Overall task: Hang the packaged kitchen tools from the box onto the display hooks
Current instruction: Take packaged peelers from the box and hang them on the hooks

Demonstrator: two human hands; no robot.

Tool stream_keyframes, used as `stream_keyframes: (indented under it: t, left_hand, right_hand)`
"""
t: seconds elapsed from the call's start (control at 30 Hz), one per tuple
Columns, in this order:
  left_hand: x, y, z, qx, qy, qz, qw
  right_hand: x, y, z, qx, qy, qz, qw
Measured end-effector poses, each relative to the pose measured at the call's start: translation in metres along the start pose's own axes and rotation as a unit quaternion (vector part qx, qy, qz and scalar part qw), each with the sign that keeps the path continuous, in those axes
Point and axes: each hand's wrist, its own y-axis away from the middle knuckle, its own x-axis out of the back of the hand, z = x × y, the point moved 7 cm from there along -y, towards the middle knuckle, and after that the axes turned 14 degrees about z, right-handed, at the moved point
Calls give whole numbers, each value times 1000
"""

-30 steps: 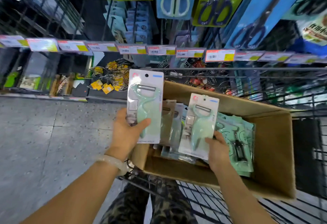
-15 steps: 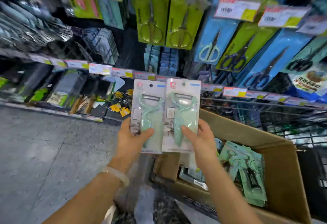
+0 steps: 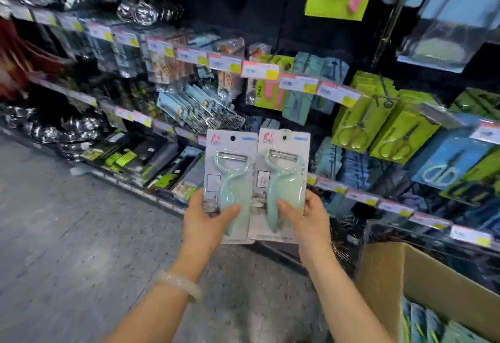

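Two carded mint-green peelers stand upright side by side in front of the display. My left hand (image 3: 207, 219) grips the lower part of the left peeler pack (image 3: 230, 177), thumb across its front. My right hand (image 3: 308, 219) grips the right peeler pack (image 3: 282, 177) the same way. Each card has a round hang hole at its top. The cardboard box (image 3: 384, 275) sits at the lower right, with more green and blue packs showing inside it. Display hooks hold rows of packaged tools on the racks (image 3: 259, 70) behind the two packs.
Green and blue scissor packs (image 3: 389, 126) hang to the right, steel ladles (image 3: 138, 9) at the upper left, spatula packs (image 3: 197, 110) in the middle. Price tags line the rails. Grey speckled floor (image 3: 67, 234) spreads on the left.
My right hand lifted its peeler pack out of the box and brought it beside the left one. Both packs rose, and my view swung up to the racks.
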Motion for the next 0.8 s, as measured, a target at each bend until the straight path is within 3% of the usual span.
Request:
stream_keyframes:
  t: [0.27, 0.8]
  left_hand:
    - [32, -50, 74, -66, 23, 13, 997]
    - [-38, -167, 194, -144, 54, -8, 988]
  right_hand:
    - [-76, 13, -79, 79, -30, -57, 995]
    - [-169, -88, -186, 198, -81, -30, 976]
